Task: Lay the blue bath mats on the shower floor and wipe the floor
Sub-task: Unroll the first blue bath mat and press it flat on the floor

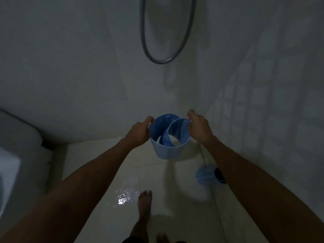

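A rolled blue bath mat (168,148) hangs in the air above the shower floor (108,155), its coils loosening into an open spiral. My left hand (139,131) grips its left edge. My right hand (199,127) pinches the inner end of the roll at its upper right. A second blue bath mat (207,175), still rolled, lies on the floor at the right wall, partly hidden behind my right forearm.
The pale tiled floor is wet, with a shiny puddle (122,199) near my bare foot (144,202). A shower hose (157,59) loops down the back wall. A white toilet (15,155) stands at the left. The light is dim.
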